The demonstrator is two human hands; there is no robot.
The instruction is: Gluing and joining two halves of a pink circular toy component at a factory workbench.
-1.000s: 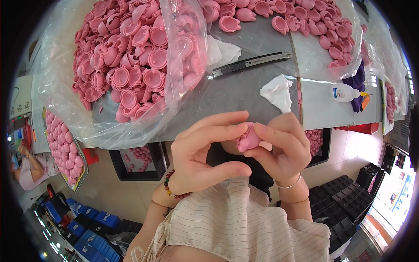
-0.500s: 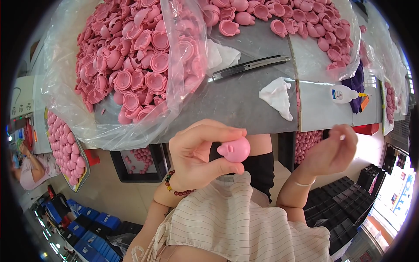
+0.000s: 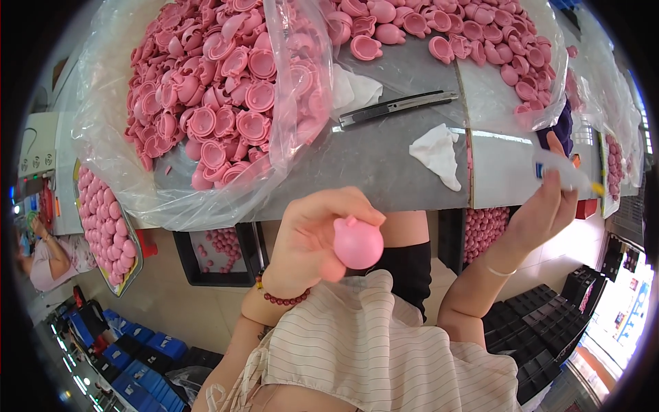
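Right hand (image 3: 546, 216) reached the bottle (image 3: 564, 173) and shifted it

Half a second earlier the right hand was bare of any object beyond the edge of the counter (image 3: 384, 175), and the bottle lay on its side; now the bottle had moved toward the person, its yellow tip slanting down to the right. The right fingers were clamped on it, blurred by motion; whether it had wholly left the counter could not be told.

The left hand (image 3: 305, 237) had turned the pink ball (image 3: 359, 246), so that its small bumps, earlier facing left, pointed up. The left fingers pinched the ball, which was just off the counter's near edge, above the person's lap.

On the counter, a clear bag (image 3: 195, 218) held a heap of pink shells (image 3: 259, 96), with more shells (image 3: 473, 31) spread along the far side. Between the bag and the bottle lay a black knife (image 3: 398, 108) and a white cloth (image 3: 438, 154). Off to the left, a tray (image 3: 139, 257) was full of pink balls (image 3: 106, 226), and a black bin (image 3: 216, 279) stood lower down, below the counter.
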